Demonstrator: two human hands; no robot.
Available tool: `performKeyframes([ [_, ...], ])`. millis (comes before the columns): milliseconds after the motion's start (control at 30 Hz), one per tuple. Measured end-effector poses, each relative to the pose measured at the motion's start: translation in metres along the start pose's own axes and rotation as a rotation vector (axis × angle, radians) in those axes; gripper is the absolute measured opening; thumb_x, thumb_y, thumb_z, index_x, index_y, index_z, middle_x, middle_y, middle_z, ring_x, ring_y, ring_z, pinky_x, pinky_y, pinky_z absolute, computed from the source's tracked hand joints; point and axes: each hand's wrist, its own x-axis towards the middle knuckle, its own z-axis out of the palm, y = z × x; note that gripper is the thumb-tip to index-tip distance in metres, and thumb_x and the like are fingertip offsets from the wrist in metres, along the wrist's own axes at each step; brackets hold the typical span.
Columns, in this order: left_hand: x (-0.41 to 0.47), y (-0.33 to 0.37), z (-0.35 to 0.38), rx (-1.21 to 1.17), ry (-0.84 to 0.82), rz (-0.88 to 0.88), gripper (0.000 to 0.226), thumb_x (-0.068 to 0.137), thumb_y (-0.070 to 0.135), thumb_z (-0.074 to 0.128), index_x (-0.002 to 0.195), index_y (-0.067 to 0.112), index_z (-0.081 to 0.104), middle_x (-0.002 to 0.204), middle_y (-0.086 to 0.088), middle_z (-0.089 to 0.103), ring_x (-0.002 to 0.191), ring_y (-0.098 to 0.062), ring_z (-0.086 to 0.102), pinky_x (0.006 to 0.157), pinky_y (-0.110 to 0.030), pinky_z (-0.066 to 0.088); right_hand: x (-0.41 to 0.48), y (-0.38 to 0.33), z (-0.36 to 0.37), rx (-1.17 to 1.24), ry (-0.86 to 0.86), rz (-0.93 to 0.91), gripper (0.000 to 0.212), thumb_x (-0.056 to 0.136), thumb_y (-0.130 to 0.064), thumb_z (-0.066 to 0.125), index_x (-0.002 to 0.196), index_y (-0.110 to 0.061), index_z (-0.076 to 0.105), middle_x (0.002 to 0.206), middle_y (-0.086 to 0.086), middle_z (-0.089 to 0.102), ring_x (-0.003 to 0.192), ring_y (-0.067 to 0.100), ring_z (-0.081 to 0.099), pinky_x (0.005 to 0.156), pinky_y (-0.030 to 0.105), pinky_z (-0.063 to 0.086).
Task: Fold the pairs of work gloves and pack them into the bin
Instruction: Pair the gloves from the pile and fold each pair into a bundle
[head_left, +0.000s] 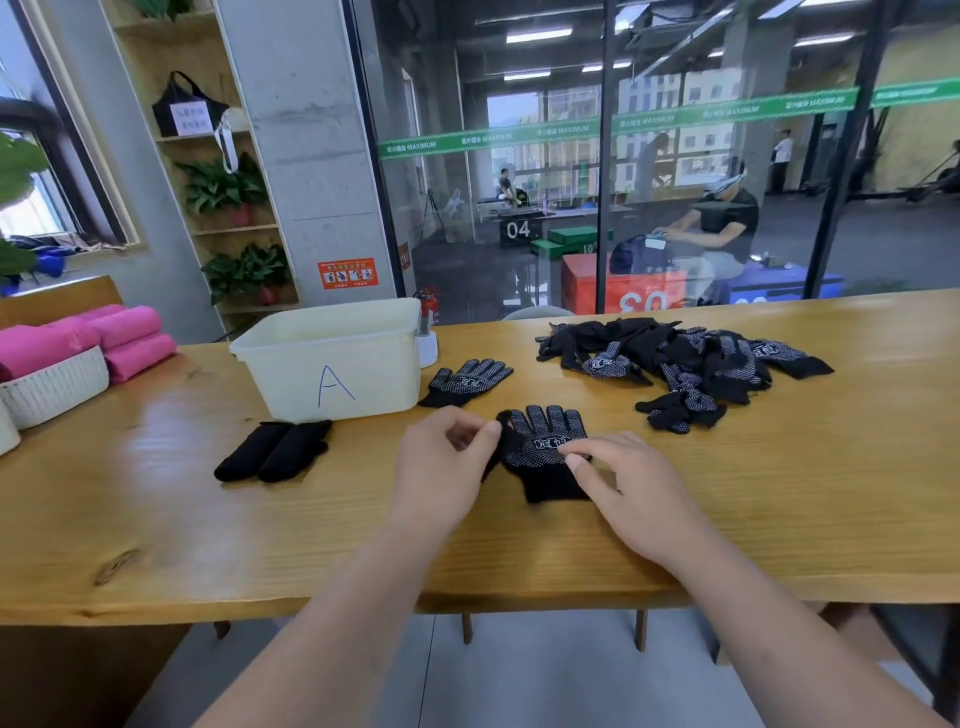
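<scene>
The left hand has its grip closed in a pinch, thumb and curled fingers nipping the thumb of a black knit work glove with white dots on its palm. The pinching fingertips cover most of that glove thumb. The right hand has an open grip, its fingers spread and fairly straight and its thumb tip pressing on the glove's dotted palm. It hides the right side of the cuff and part of the white printed label, which cannot be read. The glove lies palm up, fingers pointing away, near the front of the pale wooden worktop. Just beyond it, a second dotted black glove lies flat beside the cream plastic bin marked with a blue letter A. The bin's near wall hides its inside, so what it holds cannot be told. In front of the bin's left corner rests a folded pair of plain black gloves, lying as two bundles side by side. To the right at the back sprawls a tangled heap of black dotted gloves, too overlapped to count. At the far left, a white woven basket is cut off by the frame edge, with rolled pink cloths in it and beside it.
</scene>
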Motion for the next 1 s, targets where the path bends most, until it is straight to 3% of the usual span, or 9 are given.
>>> performKeyframes([
  [167, -0.007, 0.012, 0.05, -0.011, -0.145, -0.001, 0.012, 0.096, 0.038, 0.074, 0.087, 0.031, 0.075, 0.078, 0.014, 0.073, 0.076, -0.001, 0.067, 0.07, -0.022, 0.05, -0.004, -0.001, -0.008, 0.292, -0.064, 0.131, 0.075, 0.102, -0.073, 0.032, 0.096, -0.008, 0.07, 0.099, 0.006, 0.07, 0.097, 0.016, 0.061, 0.092, 0.039, 0.048],
  [233, -0.007, 0.009, 0.059, -0.027, -0.181, -0.009, 0.012, 0.097, 0.038, 0.072, 0.088, 0.033, 0.076, 0.081, 0.016, 0.074, 0.08, 0.0, 0.068, 0.076, -0.027, 0.055, -0.005, -0.005, -0.01, 0.319, -0.102, 0.119, 0.058, 0.099, -0.07, 0.047, 0.088, -0.017, 0.069, 0.09, 0.006, 0.063, 0.087, 0.014, 0.06, 0.076, 0.03, 0.044],
  [300, -0.005, 0.003, 0.058, -0.034, -0.188, -0.01, 0.012, 0.099, 0.037, 0.07, 0.089, 0.033, 0.076, 0.083, 0.017, 0.075, 0.084, -0.001, 0.069, 0.082, -0.033, 0.058, -0.004, -0.003, -0.008, 0.292, -0.118, 0.13, 0.013, 0.099, -0.049, 0.066, 0.094, -0.039, 0.073, 0.091, -0.012, 0.065, 0.089, -0.002, 0.059, 0.07, 0.018, 0.038],
  [400, 0.0, -0.007, 0.047, 0.102, -0.201, 0.07, 0.007, 0.101, 0.037, 0.066, 0.1, 0.038, 0.073, 0.094, 0.019, 0.073, 0.095, -0.001, 0.066, 0.09, -0.033, 0.056, 0.0, 0.006, -0.004, 0.328, -0.039, 0.19, 0.012, 0.099, -0.031, 0.07, 0.088, -0.034, 0.075, 0.082, -0.021, 0.073, 0.081, 0.003, 0.066, 0.072, 0.024, 0.048],
  [500, 0.006, -0.02, 0.03, 0.402, -0.234, 0.233, 0.04, 0.1, 0.056, 0.06, 0.136, 0.038, 0.061, 0.135, 0.018, 0.062, 0.131, -0.007, 0.05, 0.114, -0.038, 0.043, 0.005, 0.013, -0.006, 0.462, 0.123, 0.343, 0.011, 0.1, -0.03, 0.065, 0.099, -0.025, 0.074, 0.091, -0.01, 0.077, 0.087, 0.01, 0.071, 0.081, 0.034, 0.056],
  [633, 0.012, -0.031, 0.018, 0.589, -0.415, 0.274, 0.083, 0.094, 0.079, 0.048, 0.163, 0.037, 0.03, 0.166, 0.009, 0.038, 0.158, -0.013, 0.02, 0.131, -0.045, 0.014, 0.01, 0.015, -0.007, 0.517, 0.2, 0.439, 0.039, 0.095, -0.045, 0.055, 0.121, -0.019, 0.066, 0.111, -0.007, 0.072, 0.102, 0.013, 0.065, 0.094, 0.04, 0.052],
  [700, 0.012, -0.035, 0.019, 0.649, -0.449, 0.276, 0.092, 0.091, 0.086, 0.043, 0.166, 0.037, 0.021, 0.17, 0.008, 0.033, 0.161, -0.012, 0.012, 0.133, -0.043, 0.003, 0.01, 0.013, -0.007, 0.48, 0.209, 0.431, 0.021, 0.103, -0.034, 0.057, 0.122, -0.025, 0.057, 0.112, -0.011, 0.065, 0.101, 0.009, 0.058, 0.094, 0.035, 0.047],
  [867, 0.012, -0.039, 0.02, 0.678, -0.477, 0.261, 0.101, 0.085, 0.094, 0.037, 0.167, 0.038, 0.018, 0.17, 0.011, 0.033, 0.161, -0.01, 0.012, 0.133, -0.043, 0.002, 0.009, 0.022, -0.004, 0.571, 0.276, 0.443, 0.02, 0.103, -0.036, 0.064, 0.119, -0.024, 0.066, 0.121, -0.011, 0.073, 0.117, 0.012, 0.066, 0.106, 0.045, 0.052],
  [1000, 0.012, -0.037, 0.015, 0.702, -0.531, 0.264, 0.098, 0.085, 0.096, 0.034, 0.163, 0.038, 0.029, 0.17, 0.014, 0.03, 0.161, -0.011, 0.01, 0.133, -0.046, 0.0, 0.008, 0.018, -0.01, 0.75, 0.345, 0.488, 0.049, 0.105, -0.029, 0.065, 0.15, -0.013, 0.054, 0.141, -0.008, 0.057, 0.131, 0.007, 0.05, 0.114, 0.033, 0.039],
])
